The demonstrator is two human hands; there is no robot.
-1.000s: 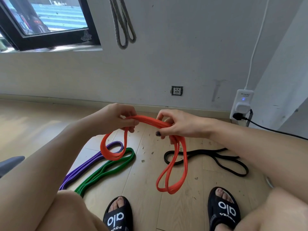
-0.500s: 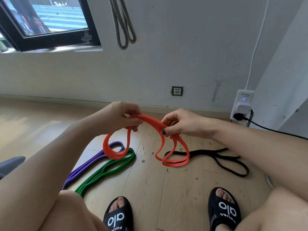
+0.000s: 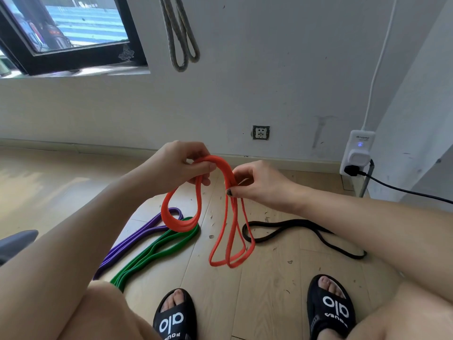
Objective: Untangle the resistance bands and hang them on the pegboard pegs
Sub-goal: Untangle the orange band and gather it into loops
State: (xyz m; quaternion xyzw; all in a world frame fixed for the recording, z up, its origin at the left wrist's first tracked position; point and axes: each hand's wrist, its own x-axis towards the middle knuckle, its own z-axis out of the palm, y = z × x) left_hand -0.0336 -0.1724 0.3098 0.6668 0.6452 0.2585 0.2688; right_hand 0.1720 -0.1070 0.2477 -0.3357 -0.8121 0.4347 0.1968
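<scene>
Both hands up mid-frame, close together but not touching. Left hand (image 3: 180, 165) curled round a bunch of orange band (image 3: 221, 165) strands; right hand (image 3: 256, 184) pinching the same band just right of the arch between them. From the left grip hangs a roundish doubled loop, from the right a longer, narrower one dangling down to centre frame, lower end just above or on the floor, hard to say which.

Looks like the untangling step, orange one in progress, nothing being hung yet. Next probably means feeding one loop back through and pulling the hands apart till it's a single open ring.

Further out on the floor: purple band (image 3: 137, 239) and green band (image 3: 157, 251) side by side lower left, black band (image 3: 304, 227) off to the right, all waiting. Grey band (image 3: 181, 33) already hanging on the wall at top centre; no peg visible.
</scene>
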